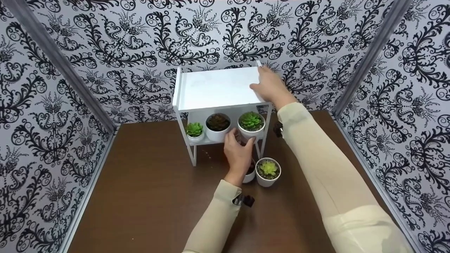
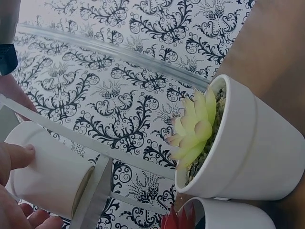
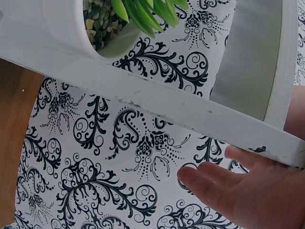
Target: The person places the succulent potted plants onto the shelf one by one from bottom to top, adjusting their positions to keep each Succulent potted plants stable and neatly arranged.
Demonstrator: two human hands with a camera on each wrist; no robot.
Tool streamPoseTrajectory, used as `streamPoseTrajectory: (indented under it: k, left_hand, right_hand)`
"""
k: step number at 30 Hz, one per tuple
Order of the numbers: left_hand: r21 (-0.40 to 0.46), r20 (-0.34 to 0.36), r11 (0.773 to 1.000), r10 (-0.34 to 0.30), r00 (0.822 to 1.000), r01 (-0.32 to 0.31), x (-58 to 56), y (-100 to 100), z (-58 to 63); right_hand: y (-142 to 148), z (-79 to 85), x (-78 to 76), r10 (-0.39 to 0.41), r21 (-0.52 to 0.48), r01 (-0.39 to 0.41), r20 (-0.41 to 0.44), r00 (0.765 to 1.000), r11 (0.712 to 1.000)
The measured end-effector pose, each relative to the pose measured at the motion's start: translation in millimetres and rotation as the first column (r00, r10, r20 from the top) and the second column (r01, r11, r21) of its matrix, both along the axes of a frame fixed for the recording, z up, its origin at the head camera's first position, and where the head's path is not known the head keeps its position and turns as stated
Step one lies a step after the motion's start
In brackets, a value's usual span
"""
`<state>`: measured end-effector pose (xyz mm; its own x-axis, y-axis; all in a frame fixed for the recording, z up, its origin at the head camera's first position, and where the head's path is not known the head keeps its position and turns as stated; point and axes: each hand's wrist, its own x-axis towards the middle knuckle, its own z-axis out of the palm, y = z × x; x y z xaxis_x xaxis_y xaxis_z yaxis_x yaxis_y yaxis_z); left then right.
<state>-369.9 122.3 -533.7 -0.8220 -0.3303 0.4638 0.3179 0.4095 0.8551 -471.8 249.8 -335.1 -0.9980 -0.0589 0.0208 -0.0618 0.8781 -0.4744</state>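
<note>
My left hand (image 1: 239, 154) holds the white pot of a green succulent (image 1: 251, 120) at the right end of the lower board of a small white shelf (image 1: 218, 88). In the left wrist view, the thumb (image 2: 21, 156) presses that pot's side (image 2: 47, 167), with other fingers lower down near its base. My right hand (image 1: 271, 86) grips the shelf's top right end, thumb on the top board and fingers over the side rail. In the right wrist view, its fingers (image 3: 209, 183) extend past the outside of the white frame (image 3: 157, 105).
On the lower board also stand a dark succulent (image 1: 218, 123) and a small green one (image 1: 194, 130). A yellow-green succulent (image 1: 268, 170) stands on the brown table (image 1: 140, 196) beside a pot with a red succulent (image 2: 178, 220), partly hidden. Patterned walls (image 1: 197, 31) enclose the table.
</note>
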Motion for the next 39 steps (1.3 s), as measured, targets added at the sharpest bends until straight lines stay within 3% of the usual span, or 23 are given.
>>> streamPoseTrajectory:
  k: [11,19,33,39]
  left_hand:
    - [0.001,-0.014,1.000,0.022,1.000,-0.022,-3.9,0,-3.2]
    - [0.076,-0.003,0.997,-0.026,1.000,0.026,-8.3,-2,-3.6]
    - [0.076,0.016,0.997,-0.029,0.999,0.028,-12.4,-3,-4.6]
    - [0.078,-0.028,0.996,-0.050,0.998,0.052,-7.7,-3,-4.1]
  right_hand:
    - [-1,-0.4,0.6,-0.003,0.000,0.003,0.009,1.000,1.000]
    - [1,-2.7,-3.3,0.005,0.002,-0.005,0.001,1.000,1.000]
    - [2,-5.4,-3.4,0.002,-0.020,-0.002,0.007,1.000,1.000]
    - [2,-4.3,-4.0,0.004,-0.008,-0.004,-0.004,1.000,1.000]
